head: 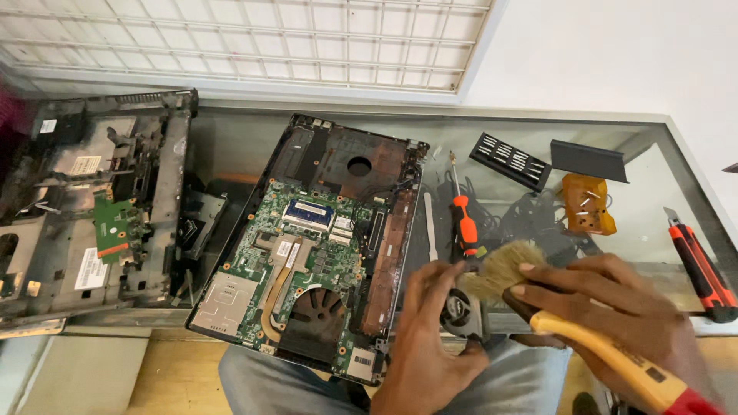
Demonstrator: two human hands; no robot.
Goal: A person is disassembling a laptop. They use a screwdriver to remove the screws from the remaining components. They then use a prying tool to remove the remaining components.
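My left hand (430, 330) grips a small black cooling fan (461, 311) at the near edge of the glass table, thumb and fingers around it. My right hand (615, 307) holds a paintbrush with a yellow handle (615, 357); its tan bristles (500, 269) rest over the fan. To the left lies an opened laptop base with its green motherboard (307, 253) exposed, copper heat pipe and fan cavity showing.
A second stripped laptop shell (92, 207) lies at the far left. On the glass table (231, 146) are an orange-handled screwdriver (463, 223), a white pry tool (430, 223), a black bit holder (510, 160), an orange tray of screws (588, 204) and an orange utility knife (703, 269).
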